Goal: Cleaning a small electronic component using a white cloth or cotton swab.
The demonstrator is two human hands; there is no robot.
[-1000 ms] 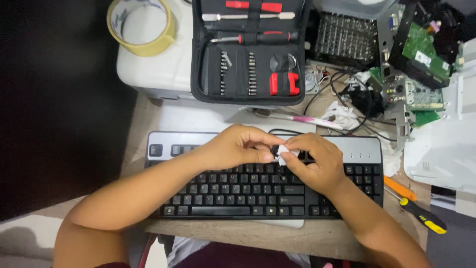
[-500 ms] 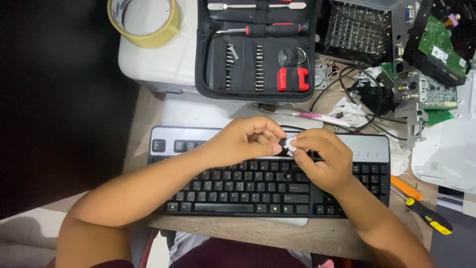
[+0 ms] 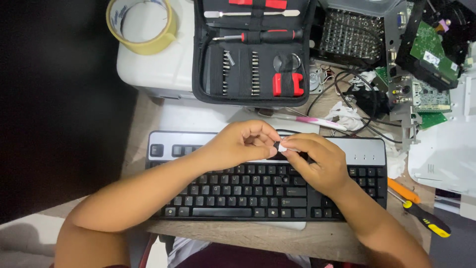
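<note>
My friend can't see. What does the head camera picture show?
Two bare hands, left hand and right hand, pinch a small white piece over a black keyboard. Behind it lie an open tool kit and a tape roll.

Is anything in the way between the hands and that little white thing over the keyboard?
Nothing visible is. The left hand and right hand both already pinch the small white piece just above the keyboard.
</note>
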